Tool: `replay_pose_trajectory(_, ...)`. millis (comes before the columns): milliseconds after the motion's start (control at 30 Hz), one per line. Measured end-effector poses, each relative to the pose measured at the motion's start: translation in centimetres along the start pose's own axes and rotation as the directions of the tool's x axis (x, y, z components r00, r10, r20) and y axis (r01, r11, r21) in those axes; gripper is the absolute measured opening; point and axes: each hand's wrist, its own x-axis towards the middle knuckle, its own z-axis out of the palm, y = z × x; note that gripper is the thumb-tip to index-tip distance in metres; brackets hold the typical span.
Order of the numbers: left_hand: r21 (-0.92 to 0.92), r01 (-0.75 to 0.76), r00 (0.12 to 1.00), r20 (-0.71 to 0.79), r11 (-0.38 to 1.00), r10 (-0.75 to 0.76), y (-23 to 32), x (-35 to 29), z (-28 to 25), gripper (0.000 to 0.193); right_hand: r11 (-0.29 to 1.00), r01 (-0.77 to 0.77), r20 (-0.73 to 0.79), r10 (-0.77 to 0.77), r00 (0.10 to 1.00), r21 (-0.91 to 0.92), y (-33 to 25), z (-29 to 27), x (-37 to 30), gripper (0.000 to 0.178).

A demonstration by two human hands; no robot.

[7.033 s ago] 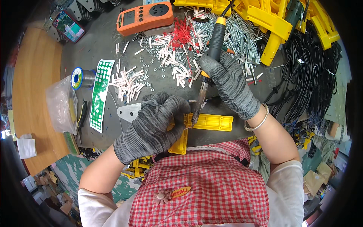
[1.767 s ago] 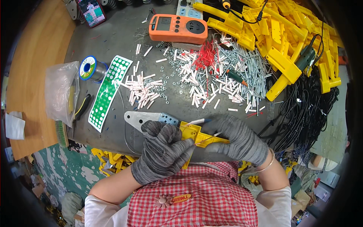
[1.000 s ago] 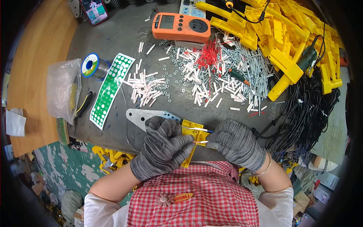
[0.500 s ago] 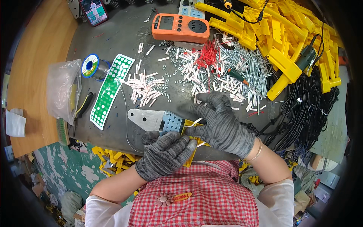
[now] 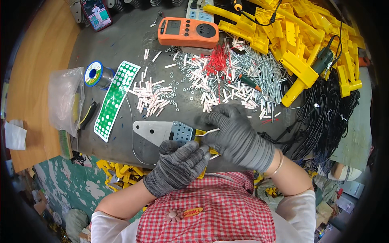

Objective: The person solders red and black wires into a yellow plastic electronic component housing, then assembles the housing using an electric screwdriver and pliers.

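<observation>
A tool with a tapering silver metal plate [image 5: 151,131], a perforated grey-blue metal cover [image 5: 182,132] and a yellow plastic handle [image 5: 201,175] lies at the table's near edge. My left hand [image 5: 175,167], in a grey knit glove, is closed around its handle end from the near side. Two white sleeved wires stick out of the yellow part; the upper white wire [image 5: 209,132] curves toward my right hand [image 5: 236,137]. That gloved hand hovers over the handle, bent and smeared by motion, its fingertips partly hidden. Whether it pinches anything is unclear.
White sleeves [image 5: 152,97], nuts, screws [image 5: 267,73] and red pieces [image 5: 219,58] are strewn ahead. An orange meter [image 5: 188,33] stands behind them. Yellow housings [image 5: 302,36] and black cables [image 5: 324,113] pile up right. Leftward are a solder spool [image 5: 97,75], green sticker sheet [image 5: 116,101] and pliers [image 5: 88,115].
My right hand has gone from spread fingers to a more bent, blurred pose by the white wire. My left hand keeps its hold on the tool. The whole view has shifted slightly.
</observation>
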Motion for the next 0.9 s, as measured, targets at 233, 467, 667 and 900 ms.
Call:
replay_pose_trajectory(233, 0.014, 0.017, 1.000, 0.026, 1.000, -0.018, 0.2, 0.4, 0.4, 0.027, 0.776, -0.527, -0.583, 0.263, 0.769, -0.346, 8.1, 0.5, -0.8, 0.035)
replay_pose_trajectory(467, 0.010, 0.059, 0.998, 0.026, 0.998, -0.059, 0.2, 0.1, 0.3, 0.027, 0.960, 0.007, -0.518, 0.145, 0.843, 0.279, -5.2, -4.0, -2.2, 0.016)
replay_pose_trajectory(667, 0.002, 0.033, 0.999, -0.044, 0.999, -0.033, 0.1, 0.7, 0.2, 0.026, -0.233, 0.228, -0.107, 0.439, 0.892, 0.946, -5.1, 0.0, -4.4, 0.049)
replay_pose_trajectory(900, -0.014, 0.034, 0.999, 0.017, 0.999, -0.034, 0.1, 0.0, 0.7, 0.031, -0.156, 0.181, -0.083, 0.492, 0.867, 0.971, -4.8, 1.1, -3.6, 0.052)
